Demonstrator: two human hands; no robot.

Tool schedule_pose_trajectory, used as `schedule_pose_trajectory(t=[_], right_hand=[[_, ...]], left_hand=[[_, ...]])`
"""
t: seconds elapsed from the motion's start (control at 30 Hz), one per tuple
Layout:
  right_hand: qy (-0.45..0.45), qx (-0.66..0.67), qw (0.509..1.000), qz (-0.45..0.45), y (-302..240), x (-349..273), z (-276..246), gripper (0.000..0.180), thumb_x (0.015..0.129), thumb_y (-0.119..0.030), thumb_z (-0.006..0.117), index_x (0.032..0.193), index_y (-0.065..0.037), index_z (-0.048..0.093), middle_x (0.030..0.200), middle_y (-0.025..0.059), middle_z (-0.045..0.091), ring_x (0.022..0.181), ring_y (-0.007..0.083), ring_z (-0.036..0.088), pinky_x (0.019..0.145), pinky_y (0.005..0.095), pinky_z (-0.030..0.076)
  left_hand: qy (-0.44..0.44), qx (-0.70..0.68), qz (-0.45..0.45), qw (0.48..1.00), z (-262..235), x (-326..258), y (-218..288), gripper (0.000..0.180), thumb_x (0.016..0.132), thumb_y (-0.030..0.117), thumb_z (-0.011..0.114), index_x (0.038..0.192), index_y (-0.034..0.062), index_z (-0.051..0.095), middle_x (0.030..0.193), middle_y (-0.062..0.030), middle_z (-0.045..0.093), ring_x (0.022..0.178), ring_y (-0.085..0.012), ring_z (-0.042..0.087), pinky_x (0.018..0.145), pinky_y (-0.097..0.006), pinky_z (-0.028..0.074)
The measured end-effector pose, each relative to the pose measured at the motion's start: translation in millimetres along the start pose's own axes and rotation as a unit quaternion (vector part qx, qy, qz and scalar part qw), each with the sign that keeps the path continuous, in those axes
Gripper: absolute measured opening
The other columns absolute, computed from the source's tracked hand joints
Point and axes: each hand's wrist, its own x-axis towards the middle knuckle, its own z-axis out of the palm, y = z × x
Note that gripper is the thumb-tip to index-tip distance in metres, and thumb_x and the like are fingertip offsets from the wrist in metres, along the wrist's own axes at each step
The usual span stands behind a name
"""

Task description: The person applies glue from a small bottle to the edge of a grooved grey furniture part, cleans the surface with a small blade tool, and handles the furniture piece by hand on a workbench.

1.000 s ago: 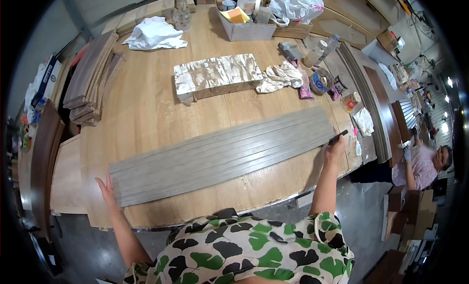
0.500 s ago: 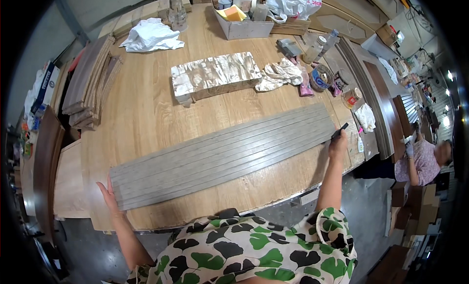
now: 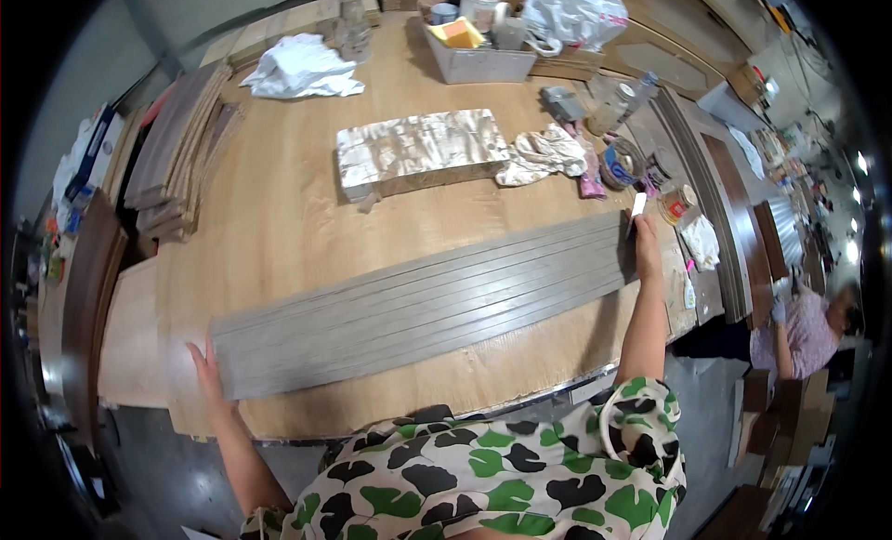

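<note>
Two hands on grey strips [image 3: 427, 303] lying left-right, left hand [image 3: 206, 371] flat open, right hand [image 3: 646, 247] pressing far end

Both arms spread wide (left hand [image 3: 206, 371] flat, right hand [image 3: 647, 247] closed).

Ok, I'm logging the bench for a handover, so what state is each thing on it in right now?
grey strips: lying flat side by side, ends lined up.
left hand: open, pressed against the strips' left end.
right hand: at the right end, holding a small white piece.
foil-wrapped block: lying flat.
grey bin: upright, filled.
plank stack: piled at the left edge.
</note>
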Motion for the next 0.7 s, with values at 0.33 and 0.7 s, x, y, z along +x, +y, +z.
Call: schedule_pose_trajectory(t=[0.33, 0.7], right_hand=[[-0.058, -0.201, 0.975, -0.073, 53, 25, -36, 0.04, 0.098, -0.03, 0.045, 0.117, -0.002, 0.064, 0.114, 0.0101, 0.063, 0.1, 0.022, 0.057, 0.089, 0.0341, 0.044], [0.047, -0.305, 0.94, -0.146, -3, 10, 6, 0.056, 0.1, -0.045, 0.035, 0.133, -0.002, 0.051, 0.13, 0.0202, 0.054, 0.114, 0.0338, 0.052, 0.098, 0.0379, 0.038]], left_hand=[[-0.077, 0.368, 0.259, 0.89, -24, 13, -13, 0.053, 0.106, 0.036, 0.024, 0.141, 0.0007, 0.043, 0.145, -0.0131, 0.044, 0.134, -0.0237, 0.038, 0.116, -0.036, 0.023], [-0.151, -0.065, -0.017, 0.986, 22, -19, 16, 0.088, 0.093, 0.072, 0.024, 0.152, 0.0062, 0.02, 0.153, -0.0104, 0.032, 0.139, -0.0229, 0.033, 0.114, -0.036, 0.028]])
